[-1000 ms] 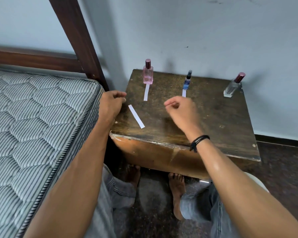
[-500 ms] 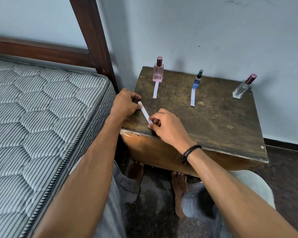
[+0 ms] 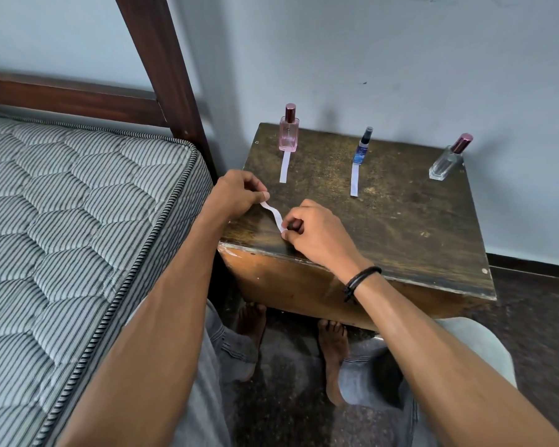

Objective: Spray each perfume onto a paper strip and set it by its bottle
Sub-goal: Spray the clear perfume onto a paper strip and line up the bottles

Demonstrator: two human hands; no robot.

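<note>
Three perfume bottles stand along the back of the table (image 3: 400, 227): a pink bottle (image 3: 288, 137) at the left, a slim blue bottle (image 3: 361, 151) in the middle and a clear bottle (image 3: 446, 161) at the right. The pink and clear ones have dark red caps; the blue one has a black sprayer.

There are three paper strips. Strip one (image 3: 284, 167) lies flat with its far end touching the pink bottle's base. Strip two (image 3: 355, 179) lies the same way at the blue bottle. Strip three (image 3: 273, 215) is held over the table's front left corner, bent in a wave between both hands.

The left hand (image 3: 239, 195) pinches its far end between thumb and forefinger, the other fingers curled in. The right hand (image 3: 317, 233) pinches the near end at the fingertips, its fingers also curled. One black wristband (image 3: 360, 280) circles the right wrist.

The pink bottle bears a faint mark on its front and the blue bottle a printed label; both are too small to read.

One striped mattress (image 3: 62, 221) and one dark bedpost (image 3: 165, 69) stand left of the table.
</note>
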